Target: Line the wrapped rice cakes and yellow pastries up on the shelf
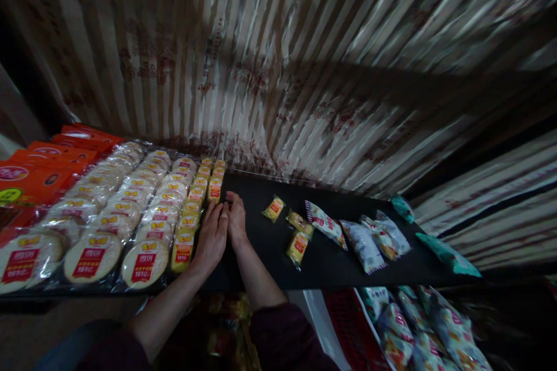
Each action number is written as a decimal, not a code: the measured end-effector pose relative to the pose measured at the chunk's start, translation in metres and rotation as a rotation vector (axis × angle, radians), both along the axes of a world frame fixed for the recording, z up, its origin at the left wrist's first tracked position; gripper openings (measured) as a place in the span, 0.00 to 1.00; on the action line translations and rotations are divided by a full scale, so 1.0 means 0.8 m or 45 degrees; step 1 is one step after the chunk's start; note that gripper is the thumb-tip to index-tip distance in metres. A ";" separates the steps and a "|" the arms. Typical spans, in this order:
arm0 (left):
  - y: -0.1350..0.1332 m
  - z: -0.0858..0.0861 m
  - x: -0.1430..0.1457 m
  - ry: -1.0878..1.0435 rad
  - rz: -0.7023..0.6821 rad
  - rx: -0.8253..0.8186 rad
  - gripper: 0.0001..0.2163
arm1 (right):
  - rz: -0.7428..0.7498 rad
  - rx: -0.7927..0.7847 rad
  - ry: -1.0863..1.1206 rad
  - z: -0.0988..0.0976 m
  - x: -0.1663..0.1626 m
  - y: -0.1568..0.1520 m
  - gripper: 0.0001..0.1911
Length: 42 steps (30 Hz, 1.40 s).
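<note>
On a black shelf (261, 261), both hands meet at the near end of a short row of small yellow snack packs (214, 188) with orange labels. My left hand (213, 232) lies with its fingers stretched forward along this row, touching its near end. Beside a longer row of the same yellow packs (183, 246), its wrist crosses the shelf's front edge. Against the left hand rests my right hand (236, 220), its fingers bent inward and closed. Whatever is between or under the hands is hidden.
Several rows of round rice crackers (144, 261) in clear wrap and orange packages (47, 171) fill the left. Loose yellow packs (274, 207), white snack bags (363, 246) and teal bags (450, 255) lie right. Below stands a red basket (354, 324) near more bags (429, 330); pleated sheeting (278, 69) hangs behind.
</note>
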<state>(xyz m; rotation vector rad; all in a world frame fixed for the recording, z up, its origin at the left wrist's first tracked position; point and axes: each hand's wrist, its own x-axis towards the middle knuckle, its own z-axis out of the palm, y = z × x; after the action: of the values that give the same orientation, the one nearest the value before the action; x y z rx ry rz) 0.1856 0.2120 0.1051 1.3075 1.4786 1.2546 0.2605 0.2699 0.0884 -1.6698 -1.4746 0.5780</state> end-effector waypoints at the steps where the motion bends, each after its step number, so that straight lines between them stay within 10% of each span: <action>1: -0.002 -0.001 0.001 0.013 0.006 -0.005 0.20 | 0.009 -0.001 0.009 0.000 0.003 -0.005 0.18; 27: -0.194 -0.026 -0.026 0.567 -0.550 0.484 0.16 | 0.240 0.125 -0.055 -0.008 0.041 -0.253 0.17; 33: -0.234 -0.067 -0.029 0.608 -0.615 0.090 0.15 | 0.366 -0.229 -0.129 -0.056 0.054 -0.290 0.19; 42: -0.185 -0.103 -0.038 0.619 -0.545 -0.595 0.22 | 0.278 -0.636 -0.014 -0.090 0.053 -0.269 0.22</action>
<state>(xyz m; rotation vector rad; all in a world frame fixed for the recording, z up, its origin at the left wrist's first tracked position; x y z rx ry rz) 0.1550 0.0640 0.0224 1.5468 1.5726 0.2967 0.3032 0.0547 0.0160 -1.8901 -1.6209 1.1325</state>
